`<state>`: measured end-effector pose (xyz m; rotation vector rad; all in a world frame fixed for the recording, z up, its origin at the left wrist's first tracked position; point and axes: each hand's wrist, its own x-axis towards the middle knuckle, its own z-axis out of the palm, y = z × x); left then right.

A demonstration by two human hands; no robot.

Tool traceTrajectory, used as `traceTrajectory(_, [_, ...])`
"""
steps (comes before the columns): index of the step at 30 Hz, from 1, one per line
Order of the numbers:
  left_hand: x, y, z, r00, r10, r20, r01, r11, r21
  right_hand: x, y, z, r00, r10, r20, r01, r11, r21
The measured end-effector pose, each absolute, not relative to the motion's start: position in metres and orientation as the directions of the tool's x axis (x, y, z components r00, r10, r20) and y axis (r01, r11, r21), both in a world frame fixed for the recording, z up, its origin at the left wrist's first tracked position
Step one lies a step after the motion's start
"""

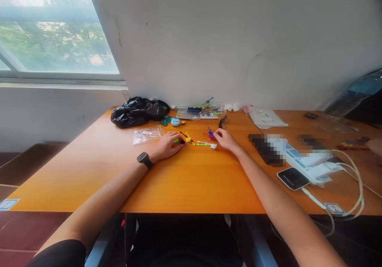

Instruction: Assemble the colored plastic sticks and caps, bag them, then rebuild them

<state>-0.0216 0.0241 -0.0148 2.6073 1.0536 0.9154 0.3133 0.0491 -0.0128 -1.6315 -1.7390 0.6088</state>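
My right hand [225, 139] is at the middle of the table, thumb and finger pinched at a small blue and red plastic pointer piece [211, 133]. Just below it lies a white and green pointer piece [208, 145] with a round white hub. My left hand [168, 145], with a dark watch on its wrist, rests on the tabletop with its fingers curled. A bit of green plastic [176, 141] shows by these fingers, and something small and black is at the fingertips; I cannot make out what it is. Right beside them is a yellow and black pointer piece [188, 139].
A clear plastic bag [147, 134] and a black bag [139, 112] lie at the left. Bagged coloured parts [209, 110] sit against the wall. At right are a power strip [307, 165], cables and a phone-like device [293, 178]. Another person's hand [375, 147] shows at the right edge.
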Motion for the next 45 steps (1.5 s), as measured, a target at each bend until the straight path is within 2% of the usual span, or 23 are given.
traceTrajectory(4, [-0.021, 0.023, -0.014, 0.558, 0.677, 0.48, 0.565, -0.733, 0.378, 0.313, 0.048, -0.012, -0.014, 0.983, 0.183, 0.708, 0.139, -0.692])
traceTrajectory(9, [-0.022, 0.023, -0.014, 0.557, 0.671, 0.489, 0.552, -0.739, 0.386, 0.313, 0.049, -0.015, -0.071, 0.957, 0.282, 0.686, 0.252, -0.683])
traceTrajectory(15, [-0.021, 0.024, -0.015, 0.551, 0.676, 0.489, 0.557, -0.734, 0.389, 0.311, 0.049, -0.016, -0.136, 0.924, 0.357, 0.72, 0.339, -0.605])
traceTrajectory(21, [-0.019, 0.021, -0.013, 0.571, 0.658, 0.492, 0.517, -0.753, 0.407, 0.304, 0.034, 0.0, -0.198, 0.813, 0.547, 0.73, 0.495, -0.472])
traceTrajectory(28, [-0.016, 0.017, -0.013, 0.557, 0.68, 0.477, 0.511, -0.733, 0.449, 0.292, 0.009, 0.023, -0.439, 0.811, 0.388, 0.721, 0.575, -0.387])
traceTrajectory(36, [-0.013, 0.017, -0.015, 0.58, 0.672, 0.46, 0.491, -0.739, 0.462, 0.307, 0.009, 0.033, -0.42, 0.891, 0.172, 0.813, 0.454, -0.365])
traceTrajectory(39, [-0.012, 0.017, -0.014, 0.589, 0.668, 0.455, 0.489, -0.743, 0.458, 0.309, 0.009, 0.033, -0.437, 0.893, 0.106, 0.804, 0.44, -0.4])
traceTrajectory(42, [-0.011, 0.016, -0.013, 0.584, 0.664, 0.467, 0.499, -0.747, 0.439, 0.307, 0.008, 0.031, -0.461, 0.883, 0.088, 0.768, 0.447, -0.459])
traceTrajectory(45, [-0.01, 0.016, -0.012, 0.582, 0.65, 0.489, 0.503, -0.76, 0.412, 0.298, 0.005, 0.028, -0.491, 0.855, 0.168, 0.712, 0.505, -0.488])
